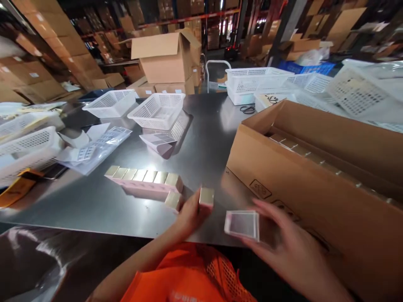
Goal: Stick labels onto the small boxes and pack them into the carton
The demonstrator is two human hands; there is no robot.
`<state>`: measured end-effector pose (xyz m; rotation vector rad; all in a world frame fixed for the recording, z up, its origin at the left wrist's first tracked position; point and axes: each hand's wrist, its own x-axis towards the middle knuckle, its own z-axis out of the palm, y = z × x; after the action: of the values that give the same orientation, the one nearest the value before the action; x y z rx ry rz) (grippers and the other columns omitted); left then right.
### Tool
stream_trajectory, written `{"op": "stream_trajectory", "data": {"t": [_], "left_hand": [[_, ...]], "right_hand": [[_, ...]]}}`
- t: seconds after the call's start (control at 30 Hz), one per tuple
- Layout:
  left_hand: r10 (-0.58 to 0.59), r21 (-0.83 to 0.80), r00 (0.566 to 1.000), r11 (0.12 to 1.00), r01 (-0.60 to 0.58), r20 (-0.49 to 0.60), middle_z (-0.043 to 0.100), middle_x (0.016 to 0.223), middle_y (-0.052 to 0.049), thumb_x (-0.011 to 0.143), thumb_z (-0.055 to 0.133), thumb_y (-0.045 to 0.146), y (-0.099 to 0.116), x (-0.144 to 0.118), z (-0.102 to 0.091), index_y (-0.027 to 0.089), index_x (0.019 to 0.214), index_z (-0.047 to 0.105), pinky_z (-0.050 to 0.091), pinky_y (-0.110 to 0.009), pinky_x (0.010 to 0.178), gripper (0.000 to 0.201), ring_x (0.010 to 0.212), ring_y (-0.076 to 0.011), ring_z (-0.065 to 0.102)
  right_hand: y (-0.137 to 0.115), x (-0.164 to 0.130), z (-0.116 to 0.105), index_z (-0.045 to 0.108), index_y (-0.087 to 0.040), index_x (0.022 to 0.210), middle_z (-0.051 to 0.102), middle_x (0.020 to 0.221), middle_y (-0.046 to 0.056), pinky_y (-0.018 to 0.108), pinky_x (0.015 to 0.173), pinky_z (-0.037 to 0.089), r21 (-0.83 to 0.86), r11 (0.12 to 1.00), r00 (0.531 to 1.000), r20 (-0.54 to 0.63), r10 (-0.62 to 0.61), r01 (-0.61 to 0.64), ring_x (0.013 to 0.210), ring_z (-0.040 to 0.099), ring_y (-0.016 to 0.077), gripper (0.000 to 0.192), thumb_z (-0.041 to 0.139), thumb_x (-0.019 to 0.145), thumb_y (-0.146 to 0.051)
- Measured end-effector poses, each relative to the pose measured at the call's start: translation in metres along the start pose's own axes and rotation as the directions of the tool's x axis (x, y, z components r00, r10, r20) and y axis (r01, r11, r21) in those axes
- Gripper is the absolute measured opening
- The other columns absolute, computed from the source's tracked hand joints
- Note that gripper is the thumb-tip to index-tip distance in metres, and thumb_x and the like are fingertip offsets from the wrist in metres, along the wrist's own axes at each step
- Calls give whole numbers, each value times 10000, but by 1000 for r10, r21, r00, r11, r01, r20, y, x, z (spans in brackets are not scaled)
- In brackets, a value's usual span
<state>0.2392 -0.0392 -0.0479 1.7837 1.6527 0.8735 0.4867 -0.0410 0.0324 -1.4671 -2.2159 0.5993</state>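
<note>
My left hand (191, 213) is closed around a small pink carton with a gold top (206, 196), just above the metal table (201, 155). Close to that wrist stands a single gold-topped carton (173, 200). Behind it, several like cartons (143, 176) form a tight row. Over the table's front edge, my right hand (291, 241) has its thumb and fingers about a small square box with pale edges and a greyish, see-through-looking face (242, 224). Motion blurs this hand, and its fingertips are partly hidden behind the box.
A large open carton (261, 155) with packed contents takes up the right side. White baskets (157, 111) stand at the back and left. Plastic-sleeved label sheets (100, 147), a folded sheet (159, 142), black scissors (247, 110) and a yellow tool (19, 186) lie about.
</note>
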Motion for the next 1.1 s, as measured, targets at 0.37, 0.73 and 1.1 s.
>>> {"op": "stream_trajectory", "data": {"t": [0.37, 0.73, 1.1], "left_hand": [[234, 268, 913, 952, -146, -335, 639, 1114, -114, 825, 669, 315, -20, -74, -55, 247, 1338, 459, 594, -404, 748, 558, 974, -278, 665], [-42, 72, 992, 996, 51, -122, 730, 990, -86, 892, 571, 283, -37, -32, -36, 209, 1301, 492, 566, -351, 687, 424, 794, -224, 730], [193, 417, 743, 900, 126, -641, 671, 988, -89, 734, 740, 424, -80, -60, -120, 201, 1183, 565, 519, -393, 796, 530, 850, -254, 656]], "right_hand": [[-38, 67, 51, 363, -270, 1485, 475, 1467, 72, 402, 1076, 404, 58, 988, 976, 160, -151, 143, 1315, 475, 249, 789, 701, 772, -297], [-49, 56, 53, 604, -260, 1089, 679, 1079, 11, 297, 780, 466, 66, 998, 995, 99, -20, 14, 953, 632, 202, 388, 741, 781, -451], [-73, 73, 76, 438, -227, 1425, 495, 1455, 128, 574, 1061, 340, -236, 971, 999, -26, -30, 23, 1335, 426, 374, 824, 739, 730, -554]]}}
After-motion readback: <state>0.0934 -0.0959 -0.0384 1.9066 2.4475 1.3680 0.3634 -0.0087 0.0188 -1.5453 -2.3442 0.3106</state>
